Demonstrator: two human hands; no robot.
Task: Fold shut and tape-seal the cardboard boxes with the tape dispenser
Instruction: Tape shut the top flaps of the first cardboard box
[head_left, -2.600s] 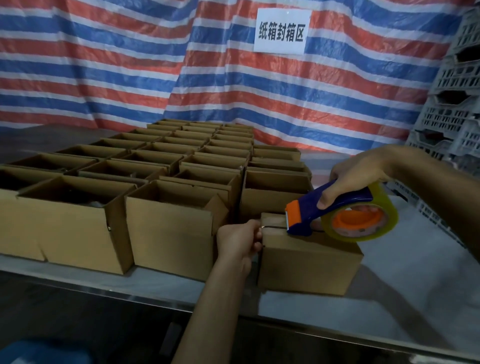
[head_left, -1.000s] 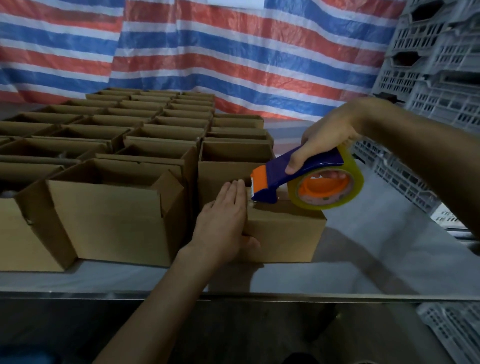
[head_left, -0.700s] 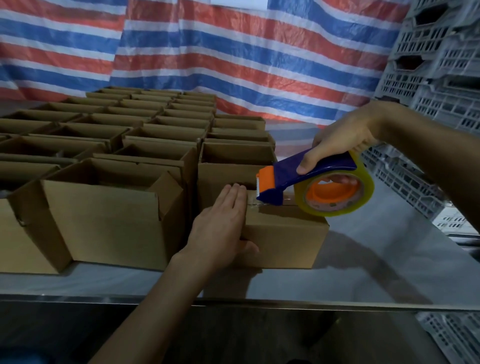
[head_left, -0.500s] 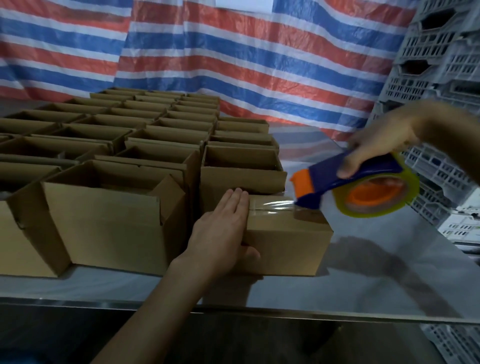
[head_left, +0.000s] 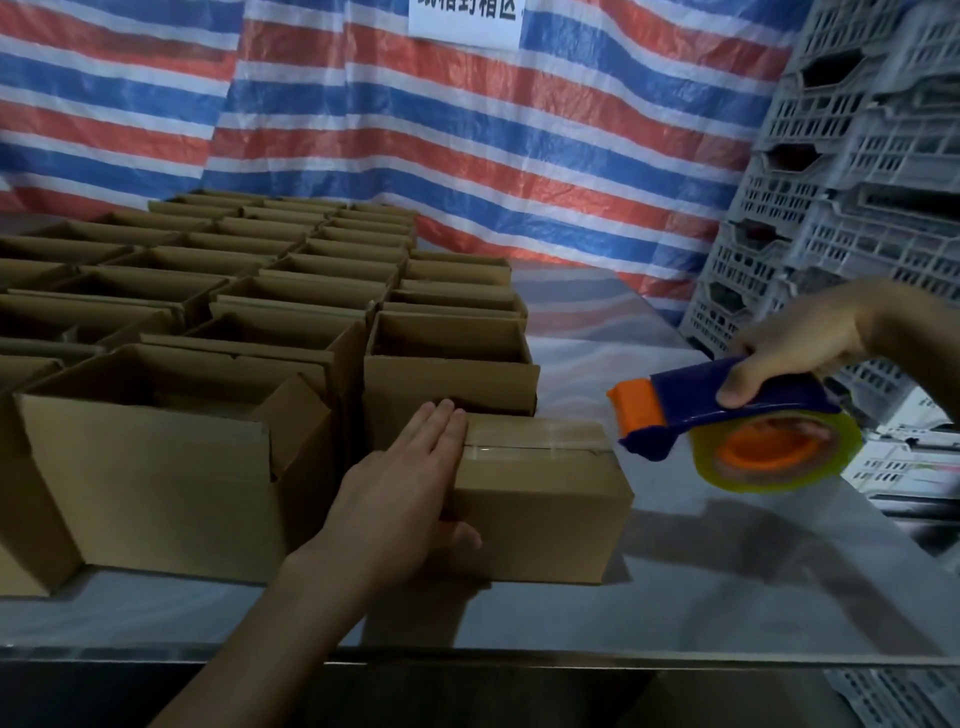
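A small closed cardboard box (head_left: 540, 509) sits near the table's front edge, with a strip of clear tape along its top seam. My left hand (head_left: 400, 488) lies on the box's left end, fingers straight on the top and thumb against the front face. My right hand (head_left: 795, 343) grips the blue handle of the tape dispenser (head_left: 737, 431), which has an orange blade guard and a roll of clear tape. The dispenser hangs in the air just right of the box, apart from it.
Several rows of open cardboard boxes (head_left: 156, 447) fill the table's left and middle. The grey table top (head_left: 727, 571) is bare to the right of the taped box. Stacked grey plastic crates (head_left: 857, 182) stand at the right. A striped tarp (head_left: 415, 130) hangs behind.
The dispenser ran rightward along the box's top, laid tape over the seam, then came off past the right end. My left hand opened flat and stayed on the left end.
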